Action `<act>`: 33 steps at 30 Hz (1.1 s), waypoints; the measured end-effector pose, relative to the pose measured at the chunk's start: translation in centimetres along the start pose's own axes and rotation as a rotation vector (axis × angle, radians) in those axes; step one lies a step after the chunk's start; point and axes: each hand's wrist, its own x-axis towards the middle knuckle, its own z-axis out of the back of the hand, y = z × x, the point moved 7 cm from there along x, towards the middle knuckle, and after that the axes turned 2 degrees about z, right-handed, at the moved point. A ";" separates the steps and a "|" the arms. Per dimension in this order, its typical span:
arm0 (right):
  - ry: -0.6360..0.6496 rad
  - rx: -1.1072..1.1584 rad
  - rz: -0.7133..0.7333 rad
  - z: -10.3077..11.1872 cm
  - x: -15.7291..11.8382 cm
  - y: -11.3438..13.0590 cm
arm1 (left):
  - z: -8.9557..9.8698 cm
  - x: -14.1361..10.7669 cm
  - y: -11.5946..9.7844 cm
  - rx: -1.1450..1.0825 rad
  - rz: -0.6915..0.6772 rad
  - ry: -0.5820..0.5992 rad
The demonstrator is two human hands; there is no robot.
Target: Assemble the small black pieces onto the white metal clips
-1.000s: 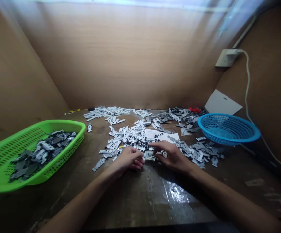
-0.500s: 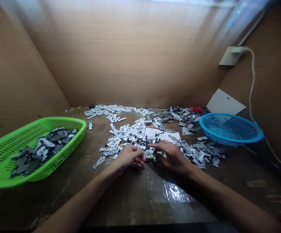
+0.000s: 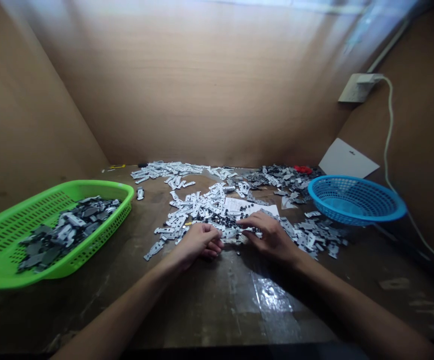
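Two bare hands rest at the near edge of a loose spread of flat, grey-and-white perforated parts [image 3: 201,207], mixed with small black bits [image 3: 217,218], on a scuffed wooden workbench [image 3: 217,305]. The left hand [image 3: 199,242] is curled, its fingers folded toward the palm beside the spread; whether it encloses a part cannot be told from this view. The right hand [image 3: 271,237] is more open, with its fingers slightly spread and reaching forward, and its forefinger [image 3: 244,222] lies over the parts without a clear pinch. The hands stand close together, with the nearest parts just ahead of and between them. A sheet of white paper [image 3: 249,205] lies beneath part of the spread. A green slotted plastic tray [image 3: 100,186] on the left holds a heap of darker grey parts [image 3: 66,232], and a blue plastic basket [image 3: 355,221] sits on the right. Their placement on either side of the central spread, within easy arm's reach, appears to suit work done from one seated position.
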 end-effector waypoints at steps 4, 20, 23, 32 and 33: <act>-0.035 -0.109 -0.081 0.9 0.0 -2.2 | 0.3 0.0 -0.1 0.010 0.003 -0.023; 0.331 -0.269 -0.089 -0.4 -1.0 -4.8 | 0.4 0.2 0.0 0.028 0.005 0.000; 0.295 -0.253 -0.120 -0.1 -0.9 -5.3 | 0.3 0.1 -0.1 0.031 0.004 0.006; 0.090 -0.098 -0.142 2.1 0.1 -4.1 | -0.4 -0.4 0.0 0.048 0.040 0.008; 0.083 -0.091 -0.141 2.1 0.1 -4.0 | -0.5 -0.4 0.0 0.050 0.042 0.012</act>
